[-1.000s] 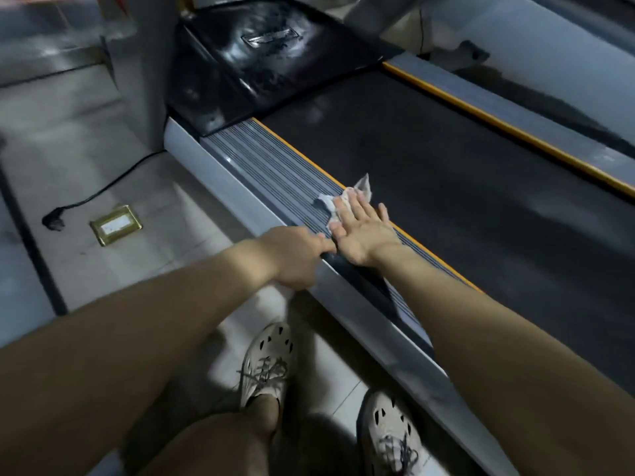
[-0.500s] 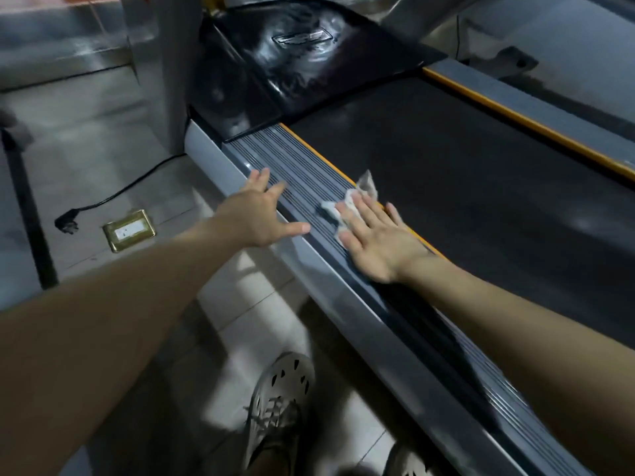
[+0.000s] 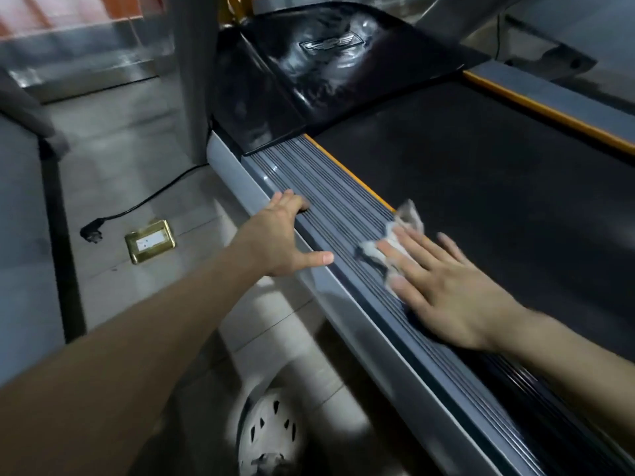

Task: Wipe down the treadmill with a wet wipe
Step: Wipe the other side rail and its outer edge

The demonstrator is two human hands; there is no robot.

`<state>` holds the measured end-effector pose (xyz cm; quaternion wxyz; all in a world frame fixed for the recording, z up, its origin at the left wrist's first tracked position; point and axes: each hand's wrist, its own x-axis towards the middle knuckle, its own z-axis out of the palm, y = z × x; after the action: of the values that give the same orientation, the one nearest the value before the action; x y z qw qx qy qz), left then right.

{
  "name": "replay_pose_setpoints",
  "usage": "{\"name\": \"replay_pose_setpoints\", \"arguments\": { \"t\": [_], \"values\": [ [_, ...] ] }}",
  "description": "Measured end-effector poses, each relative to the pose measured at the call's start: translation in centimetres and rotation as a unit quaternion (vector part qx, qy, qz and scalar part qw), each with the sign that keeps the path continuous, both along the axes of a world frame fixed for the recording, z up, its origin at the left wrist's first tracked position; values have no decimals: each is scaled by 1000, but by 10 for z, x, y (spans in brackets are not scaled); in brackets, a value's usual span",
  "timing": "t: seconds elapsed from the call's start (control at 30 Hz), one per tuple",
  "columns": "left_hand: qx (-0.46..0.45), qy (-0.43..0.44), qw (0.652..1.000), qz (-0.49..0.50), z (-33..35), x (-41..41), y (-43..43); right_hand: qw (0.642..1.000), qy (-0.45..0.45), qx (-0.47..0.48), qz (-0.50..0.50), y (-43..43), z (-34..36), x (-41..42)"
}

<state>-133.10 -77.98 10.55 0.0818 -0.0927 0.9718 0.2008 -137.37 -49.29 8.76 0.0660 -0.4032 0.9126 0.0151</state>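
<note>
While the right hand (image 3: 457,290) presses the wet wipe (image 3: 398,238) flat-fingered onto the treadmill (image 3: 343,201) side rail's inner edge, the left hand (image 3: 285,235) — fingers spread — rests on its outer edge.

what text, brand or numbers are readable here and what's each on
No text can be read.
Badge on the treadmill's black cover: an emblem, too blurred to read.
Floor socket: pale panel in a brass frame, any marking too small to read.

Wet wipe (image 3: 400,235) on treadmill side rail (image 3: 330,187), floor socket (image 3: 150,241) left.
</note>
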Motion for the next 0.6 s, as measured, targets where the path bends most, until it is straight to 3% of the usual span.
{"name": "replay_pose_setpoints", "arguments": {
  "t": [0.1, 0.2, 0.27, 0.37, 0.47, 0.53, 0.6],
  "values": [
    [2, -2, 1000, 12, -2, -3, -1, 998, -39, -55, -3, -117, -10, -78],
    [27, -1, 999, 34, -5, -2, -2, 999, -37, -31, -8, -198, -6, -122],
    [36, 6, 998, 43, -6, -3, -3, 999, 0, -24, 23, -190, -6, -121],
    [52, 33, 997, 46, -13, -3, -5, 990, 43, -95, 95, -114, -17, -86],
    [55, 43, 997, 36, -22, -1, -6, 994, 20, -65, 85, -39, -11, -43],
    [59, 52, 996, 38, -26, 1, -8, 997, 14, -36, 73, -40, -7, -45],
    [59, 58, 996, 42, -27, 1, -9, 996, 0, -65, 65, -88, -6, -74]
  ]
}}
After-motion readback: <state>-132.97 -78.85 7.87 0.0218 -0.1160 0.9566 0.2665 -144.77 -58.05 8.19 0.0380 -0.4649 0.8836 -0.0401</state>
